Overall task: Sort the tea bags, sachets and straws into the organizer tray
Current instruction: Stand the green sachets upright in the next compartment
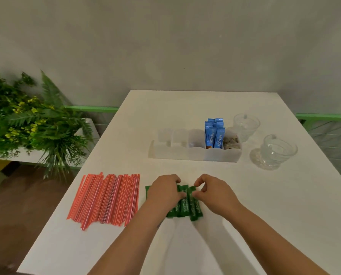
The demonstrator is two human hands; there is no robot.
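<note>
The left hand [164,190] lies on top of the green sachets [185,205], with its fingers curled over their far ends and its thumb pressing on them. The right hand [209,192] is just beside it, and its thumb and fingers pinch the upper end of the rightmost green sachet. Both hands are therefore grasping the same small bunch, which lies flat on the white desk [185,108] near the front edge. The sachets lie side by side, with their long sides touching, and they point away from the person.

To the left of the left hand, near the bunch but not touching it, lie the red straws [106,199] in a flat wide layer, also pointing away from the person.

Farther back on the desk stands the translucent organizer tray [193,154], well apart from the hands. It has several compartments in a row. The blue sachets [214,135] stand upright in the second compartment from the right. The rightmost compartment holds some brownish small packets [231,142], too blurred to tell what they are.

Right of the tray stand two glass cups [276,153], one behind the other. Beyond the left edge of the desk there is a green plant [26,120].
</note>
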